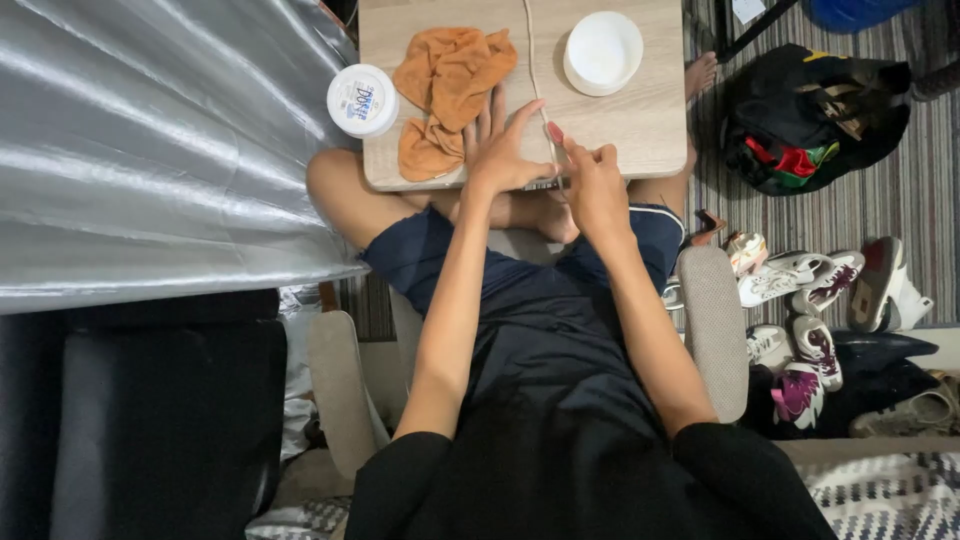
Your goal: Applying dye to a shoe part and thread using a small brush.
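A small wooden worktop (640, 120) sits over the lap of a person seated in a chair. On it, toward the left, lies a crumpled orange cloth (448, 85). At the far right stands a white bowl (603, 50); its inside looks empty, though the glare makes that hard to confirm. At the worktop's left edge stands a white tub (362, 100), its printed lid shut, so its contents are hidden. A thin pale cord (531, 60) runs from the far edge down the middle toward the hands.

The left hand (500, 150) lies flat and open, fingers spread, its fingertips touching the cloth's edge. The right hand (590, 175) is loosely curled, its forefinger stretched toward the left hand's fingers near the cord's end; it grips nothing that shows. A black bag (810, 115) and shoes (800, 280) lie on the striped floor at right.
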